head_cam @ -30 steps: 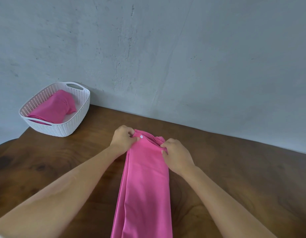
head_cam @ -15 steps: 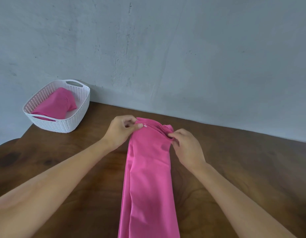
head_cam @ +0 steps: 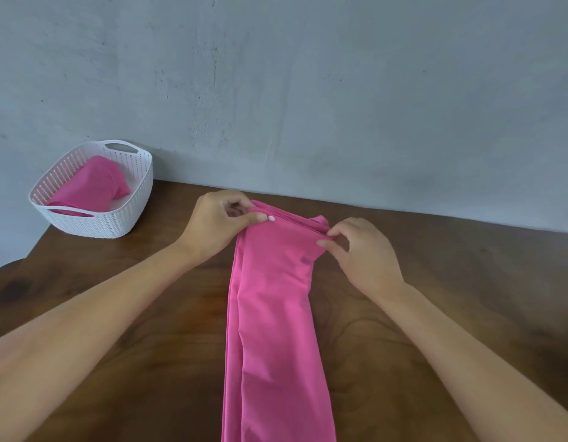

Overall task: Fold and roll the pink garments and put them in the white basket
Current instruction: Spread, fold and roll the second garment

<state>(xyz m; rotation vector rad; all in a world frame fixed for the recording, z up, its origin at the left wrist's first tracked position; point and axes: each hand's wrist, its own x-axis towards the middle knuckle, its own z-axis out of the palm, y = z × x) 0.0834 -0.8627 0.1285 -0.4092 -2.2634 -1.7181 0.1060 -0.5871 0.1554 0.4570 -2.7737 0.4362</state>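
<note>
White basket (head_cam: 129, 215) holds one folded pink garment (head_cam: 94, 186)

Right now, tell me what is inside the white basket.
A folded pink garment lies in the white basket, with bare floor beside it. Anything under the garment is hidden.

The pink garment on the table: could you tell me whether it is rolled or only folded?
Folded, not rolled: the pink garment lies as a flat strip, left hand and right hand pinching its far end.
</note>
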